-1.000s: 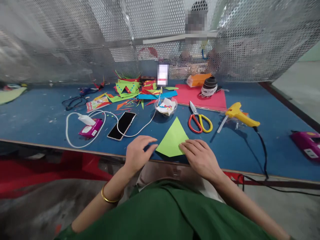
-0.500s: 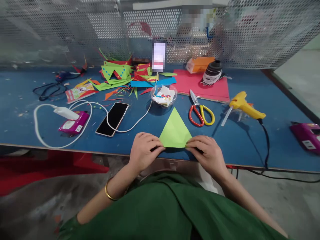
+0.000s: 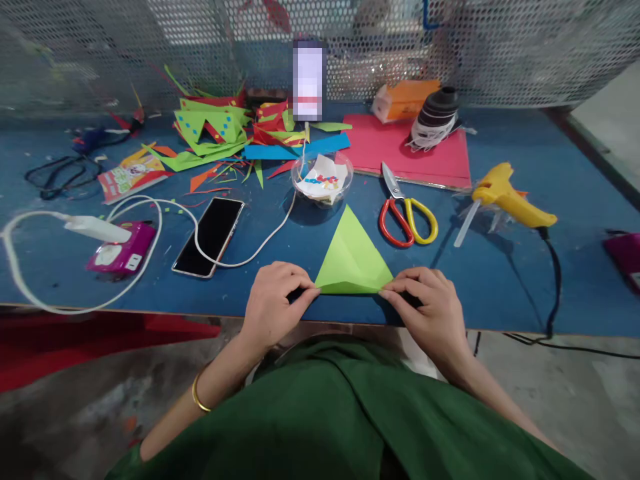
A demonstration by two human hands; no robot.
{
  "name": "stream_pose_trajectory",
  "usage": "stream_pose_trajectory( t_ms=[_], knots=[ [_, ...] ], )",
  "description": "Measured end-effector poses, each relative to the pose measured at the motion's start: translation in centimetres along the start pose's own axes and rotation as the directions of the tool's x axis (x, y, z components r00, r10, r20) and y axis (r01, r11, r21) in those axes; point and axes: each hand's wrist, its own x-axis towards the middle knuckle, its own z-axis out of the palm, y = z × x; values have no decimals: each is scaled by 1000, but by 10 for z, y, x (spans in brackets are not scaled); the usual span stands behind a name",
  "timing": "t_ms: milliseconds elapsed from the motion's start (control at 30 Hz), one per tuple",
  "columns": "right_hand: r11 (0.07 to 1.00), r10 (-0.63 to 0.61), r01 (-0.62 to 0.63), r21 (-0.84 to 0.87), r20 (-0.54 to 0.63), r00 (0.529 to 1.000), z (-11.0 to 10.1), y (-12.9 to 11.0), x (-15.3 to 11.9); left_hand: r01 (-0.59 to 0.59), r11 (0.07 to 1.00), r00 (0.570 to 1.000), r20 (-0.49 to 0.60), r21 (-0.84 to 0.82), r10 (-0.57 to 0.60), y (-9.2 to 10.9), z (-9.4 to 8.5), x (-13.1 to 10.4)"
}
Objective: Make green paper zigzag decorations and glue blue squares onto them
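Observation:
A light green paper triangle lies at the table's front edge with its point facing away from me. Along its near side runs a narrow raised or folded strip. My left hand pinches the left corner between thumb and fingers. At the opposite corner my right hand grips the paper in the same way. Scissors with one red and one yellow handle lie to the right of the triangle. Just beyond its tip stands a clear plastic bowl holding white paper with small coloured bits.
A black phone and a purple power socket with a white cable lie left. Right is a yellow glue gun. Behind are red sheets, a twine cone, green paper cut-outs and a metal mesh.
My view has tilted down and come closer. Both hands have slid slightly apart, out to the tips of the corners, and the near edge now shows a darker raised strip.

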Motion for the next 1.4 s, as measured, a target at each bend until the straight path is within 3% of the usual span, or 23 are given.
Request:
stream_pose_trajectory(
  t_ms=[133, 467, 867, 933, 1000, 1100, 1167, 1300, 1400],
  knots=[
    [999, 33, -33, -2, 61, 998, -5, 4, 3, 23, 1000, 1000, 9, 11, -23, 3, 0, 3],
    [996, 48, -47, -71, 16, 999, -4, 6, 4, 79, 994, 997, 4, 71, -80, 8, 3, 6],
    [993, 82, -75, -89, 74, 994, -7, 6, 9, 65, 981, 998, -13, 180, -63, 8, 4, 6],
    [993, 80, -72, -91, 87, 993, -7, 5, 9, -14, 973, 999, -46, 229, 25, 9, 6, 4],
    [993, 76, -67, -95, 94, 993, -8, 5, 10, -213, 941, 975, -9, 263, 224, 11, 9, 4],
    [993, 75, -66, -103, 90, 993, -8, 5, 10, -490, 825, 872, 167, 281, 461, 16, 14, 4],
    [992, 76, -67, -106, 84, 994, -7, 5, 10, -529, 796, 846, 256, 295, 467, 20, 15, 5],
    [990, 83, -77, -118, 45, 996, -5, 5, 7, -484, 817, 861, 339, 314, 380, 30, 13, 3],
    [979, 53, -72, -192, -99, 994, -5, 1, -1, -461, 820, 872, 346, 339, 347, 36, 12, -1]
  ],
)
